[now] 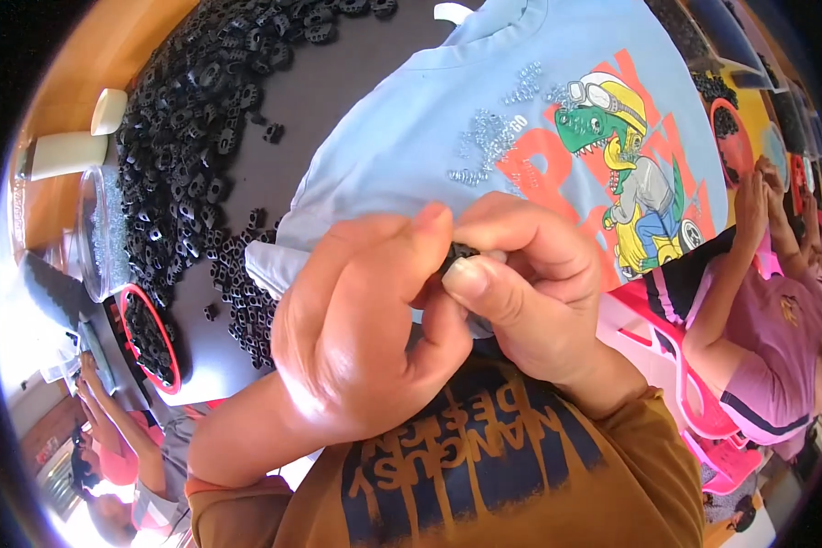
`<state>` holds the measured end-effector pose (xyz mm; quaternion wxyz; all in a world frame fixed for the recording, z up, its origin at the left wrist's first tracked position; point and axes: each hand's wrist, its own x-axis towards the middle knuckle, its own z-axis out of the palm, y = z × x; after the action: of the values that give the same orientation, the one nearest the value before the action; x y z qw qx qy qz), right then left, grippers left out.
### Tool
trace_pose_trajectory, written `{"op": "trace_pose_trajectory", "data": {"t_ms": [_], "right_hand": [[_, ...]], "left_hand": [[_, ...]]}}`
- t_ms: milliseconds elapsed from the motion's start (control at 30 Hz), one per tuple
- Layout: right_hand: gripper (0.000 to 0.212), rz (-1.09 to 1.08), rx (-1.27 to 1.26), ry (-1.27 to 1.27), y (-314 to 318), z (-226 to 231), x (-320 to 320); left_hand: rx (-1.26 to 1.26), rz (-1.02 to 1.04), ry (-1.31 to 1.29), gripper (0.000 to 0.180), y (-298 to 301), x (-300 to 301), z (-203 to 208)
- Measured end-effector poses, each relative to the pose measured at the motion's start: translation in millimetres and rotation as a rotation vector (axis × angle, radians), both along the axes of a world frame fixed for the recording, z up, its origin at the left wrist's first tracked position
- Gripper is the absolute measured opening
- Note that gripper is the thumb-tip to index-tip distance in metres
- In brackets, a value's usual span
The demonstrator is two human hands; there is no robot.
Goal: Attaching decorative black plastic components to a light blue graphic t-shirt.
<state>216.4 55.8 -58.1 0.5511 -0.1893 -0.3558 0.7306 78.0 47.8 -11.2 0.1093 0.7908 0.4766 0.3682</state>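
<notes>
In front of my chest, my left hand (365,310) and my right hand (534,292) meet fingertip to fingertip. Both are closed in a pinch around a small black plastic piece (460,251), mostly hidden by the fingers. Under and beyond them a light blue T-shirt (374,146) with a dinosaur print lies spread out. Small clear or silvery coil springs (489,142) are scattered on the shirt. Left of it, a large heap of black plastic parts (183,164) covers the dark tabletop (324,68). Smaller black pieces (251,315) lie near my left wrist.
A clear tub (96,233) of springs and a red-rimmed basket (175,352) of black parts stand at the left. Cream-coloured cylinders (68,155) lie at the far left. Other people (758,338) sit at both sides; a pink plastic chair (703,411) is at the right.
</notes>
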Motion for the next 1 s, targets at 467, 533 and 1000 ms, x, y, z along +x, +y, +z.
{"op": "trace_pose_trajectory", "data": {"t_ms": [467,533,1000], "right_hand": [[0.019,0.093,-0.142,0.115,10.9,1.0,0.9],[0.018,0.113,-0.157,0.083,11.1,0.7,2.7],[0.019,0.193,-0.302,0.268,15.5,3.5,6.6]], "left_hand": [[0.011,0.045,-0.128,0.047,-2.6,0.4,-7.3],[0.052,0.023,-0.082,0.049,-1.5,-0.8,-6.6],[0.226,0.130,0.229,0.048,1.5,8.5,-5.8]]}}
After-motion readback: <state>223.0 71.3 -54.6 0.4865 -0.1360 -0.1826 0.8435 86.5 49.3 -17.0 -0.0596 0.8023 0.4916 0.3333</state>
